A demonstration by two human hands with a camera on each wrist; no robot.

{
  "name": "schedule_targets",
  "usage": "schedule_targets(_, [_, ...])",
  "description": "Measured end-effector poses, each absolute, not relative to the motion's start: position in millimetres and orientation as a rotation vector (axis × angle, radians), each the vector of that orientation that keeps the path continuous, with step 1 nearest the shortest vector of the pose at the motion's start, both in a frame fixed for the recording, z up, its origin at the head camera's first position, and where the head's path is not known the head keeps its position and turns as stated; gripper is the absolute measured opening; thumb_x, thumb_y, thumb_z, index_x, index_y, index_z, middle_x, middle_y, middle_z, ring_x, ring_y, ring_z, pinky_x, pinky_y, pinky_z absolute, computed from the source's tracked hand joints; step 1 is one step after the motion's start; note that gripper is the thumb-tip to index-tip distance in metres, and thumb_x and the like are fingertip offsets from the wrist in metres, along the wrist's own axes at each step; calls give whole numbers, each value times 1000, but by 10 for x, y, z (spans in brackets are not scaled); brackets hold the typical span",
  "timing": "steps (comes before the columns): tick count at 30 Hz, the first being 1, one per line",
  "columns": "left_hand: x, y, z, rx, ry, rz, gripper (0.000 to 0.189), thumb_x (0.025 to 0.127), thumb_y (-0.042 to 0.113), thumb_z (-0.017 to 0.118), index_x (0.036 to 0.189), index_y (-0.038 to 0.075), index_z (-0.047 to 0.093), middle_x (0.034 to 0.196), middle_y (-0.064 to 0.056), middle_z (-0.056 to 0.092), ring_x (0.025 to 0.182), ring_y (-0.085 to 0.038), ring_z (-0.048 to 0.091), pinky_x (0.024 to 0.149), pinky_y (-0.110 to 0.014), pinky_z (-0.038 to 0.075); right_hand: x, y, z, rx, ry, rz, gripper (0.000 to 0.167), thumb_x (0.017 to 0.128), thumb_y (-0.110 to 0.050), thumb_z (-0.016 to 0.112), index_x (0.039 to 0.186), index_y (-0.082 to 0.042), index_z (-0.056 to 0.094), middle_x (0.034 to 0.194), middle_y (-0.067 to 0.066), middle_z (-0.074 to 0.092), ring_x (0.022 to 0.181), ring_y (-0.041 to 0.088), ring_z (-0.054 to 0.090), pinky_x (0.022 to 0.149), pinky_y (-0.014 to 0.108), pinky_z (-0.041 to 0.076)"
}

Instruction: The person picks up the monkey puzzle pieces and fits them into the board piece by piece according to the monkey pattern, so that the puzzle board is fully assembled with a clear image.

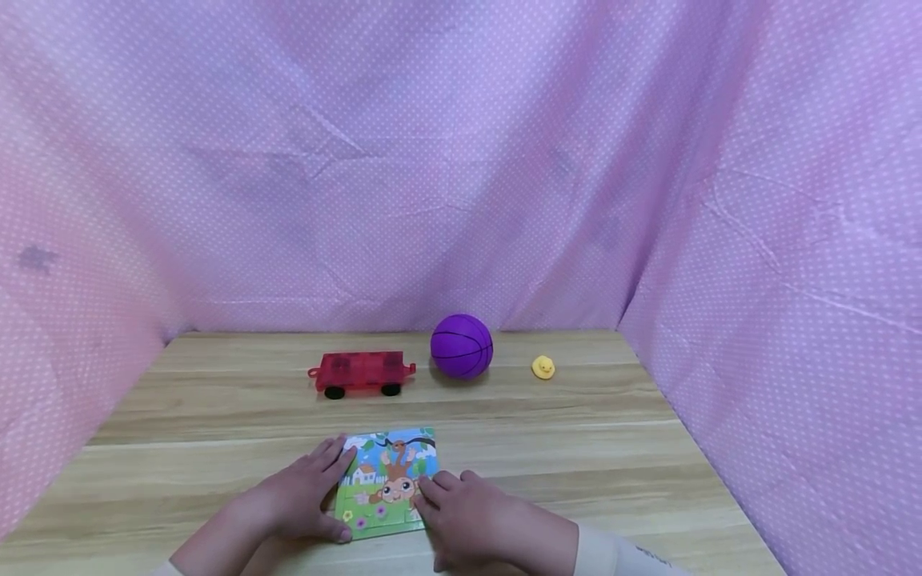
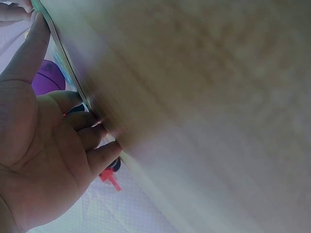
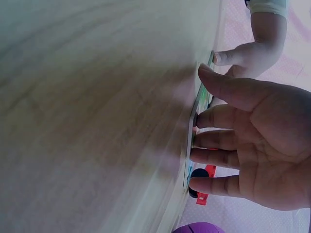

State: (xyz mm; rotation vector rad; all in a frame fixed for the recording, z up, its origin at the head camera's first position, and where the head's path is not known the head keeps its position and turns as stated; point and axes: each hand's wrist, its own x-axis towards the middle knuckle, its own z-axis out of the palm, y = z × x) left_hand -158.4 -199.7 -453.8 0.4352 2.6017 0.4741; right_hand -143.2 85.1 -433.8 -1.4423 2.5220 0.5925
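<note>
A square monkey picture puzzle (image 1: 386,498) lies flat on the wooden table in the head view, showing a hanging monkey, a white house and flowers. My left hand (image 1: 306,494) rests along its left side, with the thumb on the near left corner and the fingers spread toward the far one. On the right side, my right hand (image 1: 464,512) touches the puzzle with its fingertips, partly covering that edge. In the right wrist view, the fingers of the right hand (image 3: 243,141) extend to the thin board's edge. The left wrist view shows the left hand (image 2: 46,131) against the opposite edge.
Behind the puzzle stands a red toy wagon (image 1: 362,372) with black wheels. A purple ball (image 1: 462,346) sits to its right, then a small yellow duck toy (image 1: 543,367). Pink dotted cloth (image 1: 403,200) hangs around the back and sides of the wooden table (image 1: 598,456).
</note>
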Motion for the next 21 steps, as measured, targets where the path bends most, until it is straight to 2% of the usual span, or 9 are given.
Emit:
schedule_targets(15, [-1563,-2029,-4591,411,2591,474,113,67,67,77,155,12,31,164,-14,17,149,-42,12,112,-66,24,-1518,919,-4404,-1411,2439,390,81,88,-74,46,154,-31,29,161,-6,27,146,11,28,107,34,43])
schedule_targets(18, [-1573,-2029,-4608,408,2591,483,113,66,67,76,155,13,31,164,-13,18,149,-42,13,112,-66,25,-1555,949,-4414,-1390,2440,296,77,89,-71,47,154,-33,30,161,-8,28,146,11,29,108,35,43])
schedule_targets(21, [-1589,-2026,-4618,404,2584,493,113,66,67,77,154,13,32,163,-13,19,149,-43,14,111,-68,25,-1586,1005,-4398,-1395,2481,162,71,91,-65,51,153,-34,33,159,-7,32,143,13,35,109,36,42])
